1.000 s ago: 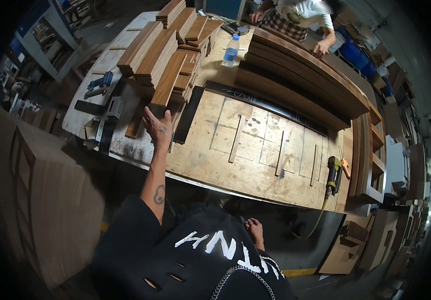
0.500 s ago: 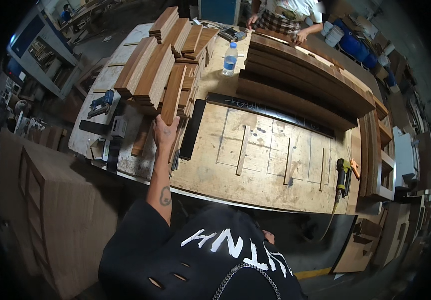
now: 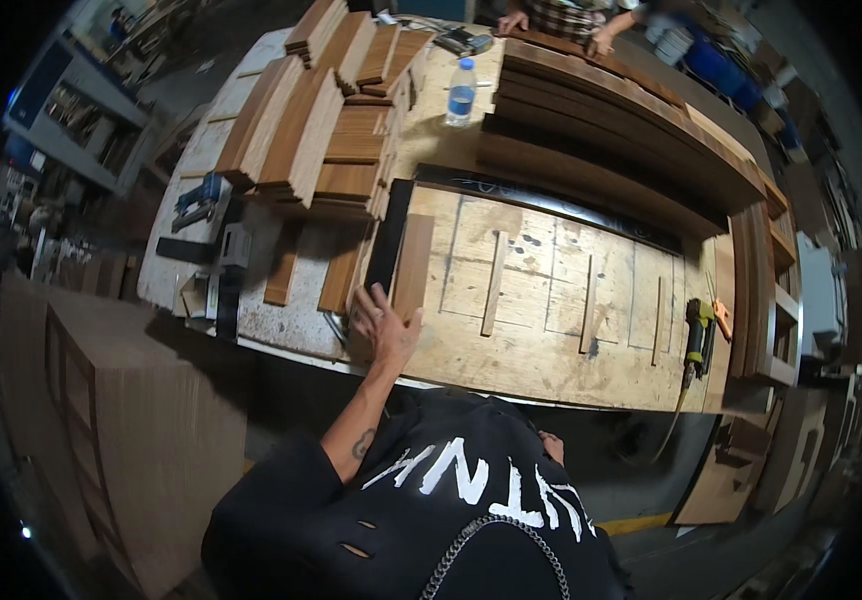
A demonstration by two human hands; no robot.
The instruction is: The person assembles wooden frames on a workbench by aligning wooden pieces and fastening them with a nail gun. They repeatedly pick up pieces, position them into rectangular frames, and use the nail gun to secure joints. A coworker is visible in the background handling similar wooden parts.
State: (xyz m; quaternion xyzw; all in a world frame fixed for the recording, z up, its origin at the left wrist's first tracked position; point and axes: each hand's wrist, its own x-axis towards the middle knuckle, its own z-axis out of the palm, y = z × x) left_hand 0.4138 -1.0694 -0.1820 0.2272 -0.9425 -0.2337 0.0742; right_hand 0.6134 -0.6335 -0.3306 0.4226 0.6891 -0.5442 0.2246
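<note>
My left hand (image 3: 388,330) is at the near end of a brown wooden plank (image 3: 412,265), its fingers spread and its thumb by the plank's right side. The plank lies on the plywood worktop (image 3: 541,300), along the black strip (image 3: 388,235) on the left. A second black strip (image 3: 551,208) runs along the far side, forming a corner with the first. Only a small part of my right hand (image 3: 552,447) shows beside my shirt, below the table edge; its fingers are hidden.
Stacked planks (image 3: 296,130) stand at the far left, near a blue nail gun (image 3: 201,200). Thin strips (image 3: 494,285) lie across the worktop. A green-black air tool (image 3: 696,335) is at right. Behind a water bottle (image 3: 460,95) and long dark boards (image 3: 611,130), another person's hands (image 3: 601,40) work.
My left hand has carried the plank from the stack rightward and down to the worktop, beside the black strip. Its fingers have spread. The view has shifted slightly.
</note>
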